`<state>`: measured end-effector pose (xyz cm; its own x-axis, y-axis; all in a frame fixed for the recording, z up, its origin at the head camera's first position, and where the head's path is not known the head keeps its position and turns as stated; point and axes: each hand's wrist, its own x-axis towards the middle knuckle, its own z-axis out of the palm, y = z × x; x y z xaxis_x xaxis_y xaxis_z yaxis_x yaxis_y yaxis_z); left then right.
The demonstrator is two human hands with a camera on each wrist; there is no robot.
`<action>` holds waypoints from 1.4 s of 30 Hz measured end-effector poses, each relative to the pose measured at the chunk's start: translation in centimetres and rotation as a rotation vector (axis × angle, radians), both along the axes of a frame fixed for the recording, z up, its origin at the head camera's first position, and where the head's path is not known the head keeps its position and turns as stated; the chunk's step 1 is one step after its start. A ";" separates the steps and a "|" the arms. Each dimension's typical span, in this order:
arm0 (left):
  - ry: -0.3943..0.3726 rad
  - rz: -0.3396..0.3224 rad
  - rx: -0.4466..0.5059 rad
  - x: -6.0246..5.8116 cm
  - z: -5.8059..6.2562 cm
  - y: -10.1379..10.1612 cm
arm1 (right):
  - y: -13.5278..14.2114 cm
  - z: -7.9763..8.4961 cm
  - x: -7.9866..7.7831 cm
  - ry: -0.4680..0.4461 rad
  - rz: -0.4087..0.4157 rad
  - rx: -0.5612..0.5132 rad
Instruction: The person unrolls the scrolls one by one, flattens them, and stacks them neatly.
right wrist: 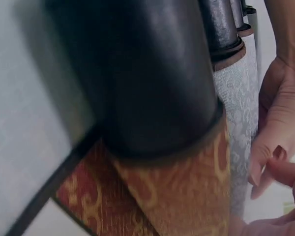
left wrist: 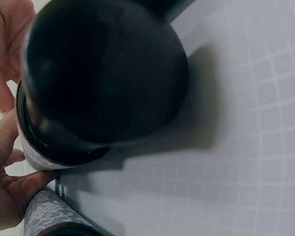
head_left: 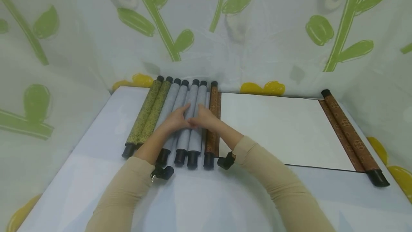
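Note:
In the head view my left hand (head_left: 176, 119) and right hand (head_left: 204, 117) meet over several grey patterned scrolls (head_left: 184, 140), thumbs close together. Left-hand fingers curl down between two of the grey rolls in the left wrist view, gripping the side of one roll (left wrist: 37, 160). From the other side my right hand (right wrist: 280, 216) holds the grey roll (right wrist: 238, 113), though the brown roller partly hides its fingers. A brown patterned scroll (head_left: 211, 131) lies just right of the grey ones, its white sheet (head_left: 273, 128) spread toward a second brown roller (head_left: 347, 124).
Two green-gold rolls (head_left: 145, 117) lie at the left of the row. Black end knobs (head_left: 192, 160) stick out toward the front. Behind the white table (head_left: 206, 203) hangs a leaf-printed cloth (head_left: 273, 46). Dark wrist cameras (head_left: 226, 161) sit near the knobs.

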<state>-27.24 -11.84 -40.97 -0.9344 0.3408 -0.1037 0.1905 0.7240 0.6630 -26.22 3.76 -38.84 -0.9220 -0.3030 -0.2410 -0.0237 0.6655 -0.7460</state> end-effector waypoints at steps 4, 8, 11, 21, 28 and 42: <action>0.006 0.003 -0.006 0.0 -0.4 0.1 | -0.1 -0.5 -0.2 -0.032 -0.038 -0.051; 0.023 -0.006 -0.014 -0.1 -0.4 0.1 | -0.2 -0.6 -0.1 -0.034 -0.061 -0.079; 0.047 -0.031 -0.006 -0.2 -0.4 0.2 | -0.2 -0.6 -0.1 -0.020 -0.098 -0.097; -0.013 -0.020 0.181 -0.3 0.0 0.2 | 0.1 -0.6 0.3 0.027 -0.249 -0.291; -0.155 0.052 0.345 0.3 0.2 -0.9 | 0.5 -0.5 0.5 0.035 -0.213 -0.356; -0.132 0.089 0.542 2.5 2.1 0.1 | 1.3 0.5 1.3 -0.037 -0.132 -0.591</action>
<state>-24.78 -11.75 -38.85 -0.9528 0.2988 -0.0541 0.0344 0.2830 0.9585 -24.90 5.09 -38.31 -0.9551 -0.2789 -0.0998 0.0642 0.1341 -0.9889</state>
